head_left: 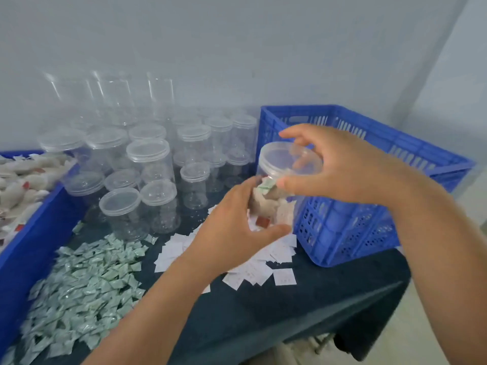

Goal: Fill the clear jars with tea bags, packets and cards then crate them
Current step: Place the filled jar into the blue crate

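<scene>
Dark-clothed table, clear jars, pale grey wall

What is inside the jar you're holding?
Whitish tea bags fill the jar, with a green-and-white packet near the top under the clear lid that the right hand grips. The left hand covers its near side, so a card cannot be confirmed.

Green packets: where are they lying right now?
In the head view, the green packets lie heaped on the dark table at lower left, between the blue tray and the white cards.
</scene>
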The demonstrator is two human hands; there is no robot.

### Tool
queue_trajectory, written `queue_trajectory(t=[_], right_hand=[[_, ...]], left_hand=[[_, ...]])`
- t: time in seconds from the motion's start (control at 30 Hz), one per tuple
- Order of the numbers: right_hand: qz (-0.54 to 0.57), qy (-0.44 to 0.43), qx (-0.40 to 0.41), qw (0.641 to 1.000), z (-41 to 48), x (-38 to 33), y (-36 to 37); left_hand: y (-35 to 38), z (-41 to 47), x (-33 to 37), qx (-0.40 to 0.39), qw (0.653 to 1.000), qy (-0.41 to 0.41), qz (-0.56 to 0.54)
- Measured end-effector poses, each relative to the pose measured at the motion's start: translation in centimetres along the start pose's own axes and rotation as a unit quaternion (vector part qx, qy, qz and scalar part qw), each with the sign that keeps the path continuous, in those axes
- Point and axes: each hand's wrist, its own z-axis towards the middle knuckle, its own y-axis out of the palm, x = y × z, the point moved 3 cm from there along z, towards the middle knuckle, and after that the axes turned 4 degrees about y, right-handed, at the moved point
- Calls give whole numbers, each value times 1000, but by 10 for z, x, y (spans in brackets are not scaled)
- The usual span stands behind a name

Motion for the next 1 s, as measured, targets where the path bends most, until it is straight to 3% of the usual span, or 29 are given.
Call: queue_trajectory(t=[0.13, 0.23, 0.37, 0.47, 0.6, 0.73, 0.87, 1.0], right_hand=[[-43, 22, 121, 991, 18, 28, -69], [-56, 89, 162, 981, 37, 62, -110], [-117, 219, 67, 966, 71, 121, -113], [-145, 240, -54, 958, 84, 157, -77], [-76, 278, -160, 944, 87, 189, -33], [15, 299, -191, 935, 87, 197, -29], [35, 302, -241, 922, 86, 191, -26], [20, 278, -167, 946, 101, 186, -33]], left_hand=[[16, 75, 44, 36, 998, 51, -5], [31, 107, 58, -7, 999, 37, 31], [54, 106, 50, -104, 992, 29, 60], [66, 93, 41, -112, 992, 35, 38], [69, 83, 32, -107, 994, 22, -2], [66, 77, 26, -116, 993, 14, -8], [62, 72, 21, -138, 990, 7, -1], [59, 60, 14, -158, 987, 3, -8]])
